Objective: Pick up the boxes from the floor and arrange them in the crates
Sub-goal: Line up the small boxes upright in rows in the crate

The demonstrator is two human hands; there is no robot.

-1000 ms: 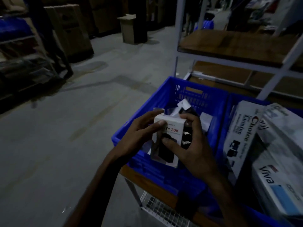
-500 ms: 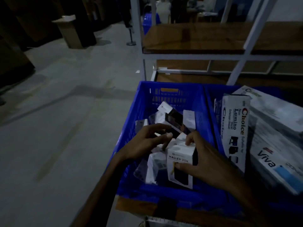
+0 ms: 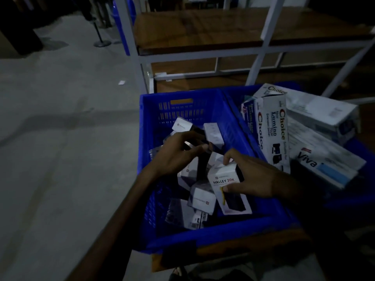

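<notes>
A blue crate [image 3: 205, 238] stands in front of me with several small white and black boxes lying loose inside. My right hand [image 3: 255, 179] grips a white box marked HALLEY 20K [image 3: 225, 181], tilted inside the crate near its right wall. My left hand [image 3: 178, 155] hovers over the pile in the crate's middle, fingers curled and pinched on a dark box [image 3: 203, 138]. A second blue crate [image 3: 235, 98] to the right holds long white Choice boxes [image 3: 272, 128] and a Viva box [image 3: 324, 167].
Both crates rest on a wooden shelf board [image 3: 233, 248]. Behind them rises a white metal rack [image 3: 132, 43] with wooden shelves. Bare grey concrete floor [image 3: 60, 149] spreads to the left, with a stanchion base [image 3: 102, 43] at the back.
The HALLEY box went from above the crate's near rim down into the crate in my right hand. My left hand let go of it and reached onto the pile.
</notes>
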